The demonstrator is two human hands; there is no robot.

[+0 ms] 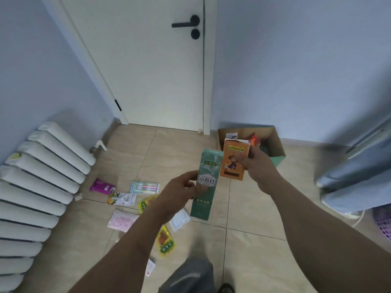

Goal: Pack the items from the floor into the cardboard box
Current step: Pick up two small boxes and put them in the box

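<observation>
The left hand (179, 192) grips a tall, narrow green carton (206, 185), thumb across its front and fingers curled behind it. The carton is teal-green with a pale marbled pattern, a white hexagonal label with dark characters at mid-height and a smaller oval mark above; it is held nearly upright, leaning slightly right at the top.

The right hand (257, 166) pinches a shorter orange carton (233, 161) by its right edge, fingers clamped round it. This one is orange with a white top, a yellow title band and a cartoon figure on its front. It is just beside the green carton, on that carton's right, their edges touching or nearly so.

Beyond the orange carton, the open cardboard box (275, 142) stands on the tiled floor against the wall, with packets already inside.

Left of the green carton lie a purple packet (101, 186), a pack of toothbrushes (144, 187), a pink pouch (121, 220) and yellow snack packets (165, 243).
</observation>
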